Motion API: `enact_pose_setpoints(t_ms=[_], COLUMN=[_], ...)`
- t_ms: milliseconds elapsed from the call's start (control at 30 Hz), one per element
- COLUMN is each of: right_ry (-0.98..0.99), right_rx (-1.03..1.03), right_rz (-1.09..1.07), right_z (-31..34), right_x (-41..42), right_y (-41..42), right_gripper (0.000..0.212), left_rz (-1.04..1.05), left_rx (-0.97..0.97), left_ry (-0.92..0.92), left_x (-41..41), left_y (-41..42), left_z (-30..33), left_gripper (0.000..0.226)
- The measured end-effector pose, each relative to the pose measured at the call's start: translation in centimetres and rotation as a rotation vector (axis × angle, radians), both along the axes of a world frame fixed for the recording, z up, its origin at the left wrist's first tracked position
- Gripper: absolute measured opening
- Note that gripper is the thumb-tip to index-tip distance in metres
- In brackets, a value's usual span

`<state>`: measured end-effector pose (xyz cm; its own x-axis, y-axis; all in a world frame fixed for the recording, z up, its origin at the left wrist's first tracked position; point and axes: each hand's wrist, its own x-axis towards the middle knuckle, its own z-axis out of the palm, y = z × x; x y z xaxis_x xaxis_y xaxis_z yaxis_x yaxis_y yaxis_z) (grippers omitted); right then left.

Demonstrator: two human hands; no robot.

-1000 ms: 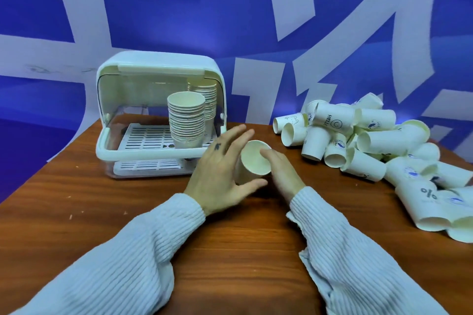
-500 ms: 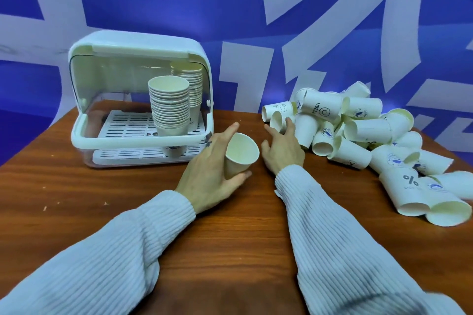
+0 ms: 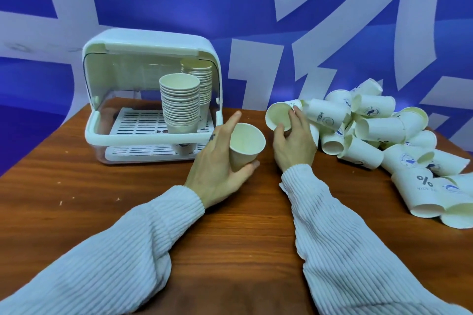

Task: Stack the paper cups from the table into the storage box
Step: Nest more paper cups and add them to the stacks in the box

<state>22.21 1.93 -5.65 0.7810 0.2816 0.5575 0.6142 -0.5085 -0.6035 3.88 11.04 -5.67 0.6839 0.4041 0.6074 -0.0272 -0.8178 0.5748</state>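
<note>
Holding one paper cup (image 3: 246,146) in left hand (image 3: 219,164), mid frame. Right hand (image 3: 294,144) grabbing second cup (image 3: 279,115) from pile (image 3: 378,133). Best: slip one inside other, straight, then onto front stack (image 3: 180,102) in storage box (image 3: 151,94), left.

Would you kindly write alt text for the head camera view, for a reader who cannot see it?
A person's left hand holds one paper cup while the right hand grips a second cup at the edge of a loose pile of cups on a wooden table. An open storage box already holds two cup stacks.
</note>
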Motion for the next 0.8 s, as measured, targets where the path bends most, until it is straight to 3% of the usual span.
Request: enact_pose_setpoints(t_ms=[200,367,433,533,667,800], right_ry=[0.055,0.064,0.057,0.019,-0.017,-0.058], right_rx=[0.561,0.737,0.670,0.399,0.055,-0.050], right_rz=[0.129,0.335,0.399,0.458,0.442,0.413], right_z=[3.5,9.7,11.9,13.6,14.3,15.0], right_x=[-3.3,-6.3,-6.8,-7.1,-7.7,-8.2], right_y=[1.5,4.9,6.4,9.1,11.5,12.4], right_gripper=[0.021,0.019,0.020,0.013,0.025,0.028], left_rz=[0.071,0.165,0.241,0.316,0.364,0.404], left_rx=[-0.062,-0.102,-0.130,-0.170,-0.199,-0.171], left_ry=[-0.351,-0.665,-0.740,-0.763,-0.725,-0.674], left_x=[-0.7,-3.1,-3.8,-4.4,-4.4,-4.3], left_y=[1.4,4.5,5.7,7.4,8.6,8.9], left_z=[3.6,8.3,9.3,9.8,9.1,8.6], left_gripper=[0.099,0.078,0.069,0.066,0.066,0.063])
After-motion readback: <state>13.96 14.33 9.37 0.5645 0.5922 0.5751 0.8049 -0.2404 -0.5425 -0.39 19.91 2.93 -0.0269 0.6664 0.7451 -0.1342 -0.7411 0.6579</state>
